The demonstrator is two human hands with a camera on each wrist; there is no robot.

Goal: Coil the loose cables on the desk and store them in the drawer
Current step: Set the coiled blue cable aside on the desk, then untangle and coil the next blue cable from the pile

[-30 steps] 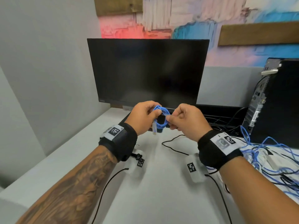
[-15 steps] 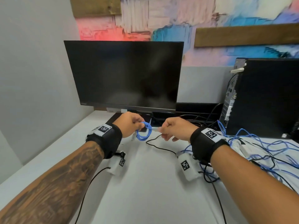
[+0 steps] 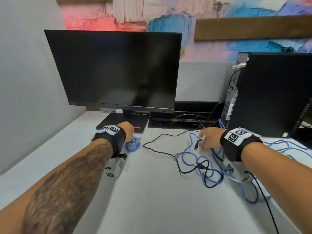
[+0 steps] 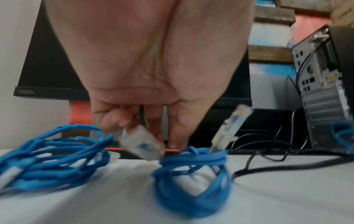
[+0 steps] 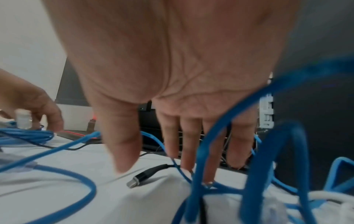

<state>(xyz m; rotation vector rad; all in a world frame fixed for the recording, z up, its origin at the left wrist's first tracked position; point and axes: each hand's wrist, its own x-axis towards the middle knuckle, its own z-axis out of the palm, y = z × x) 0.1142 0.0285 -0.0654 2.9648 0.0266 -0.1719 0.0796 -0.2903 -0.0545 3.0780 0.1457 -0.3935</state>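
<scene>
A small coiled blue cable [image 3: 132,146] lies on the white desk [image 3: 152,200] by the monitor base. My left hand [image 3: 129,130] is lowered onto it. In the left wrist view, thumb and forefinger pinch its clear connector [image 4: 141,142] above this coil [image 4: 193,181], and a second blue coil [image 4: 53,153] lies to its left. My right hand [image 3: 205,141] hovers over the loose blue cables [image 3: 190,159], holding nothing. Its straight, spread fingers [image 5: 188,144] reach down beside a black USB plug [image 5: 138,180]. No drawer is in view.
A black monitor [image 3: 114,71] stands at the back on its base [image 3: 121,122], and a black PC tower [image 3: 276,93] stands at the right. A thin black cable [image 3: 157,150] snakes between my hands. More blue and white cables pile up at the right edge.
Both hands held the small blue coil up together. The left hand has lowered it to the desk by the monitor base, and the right hand has let go and moved right to the loose cables.
</scene>
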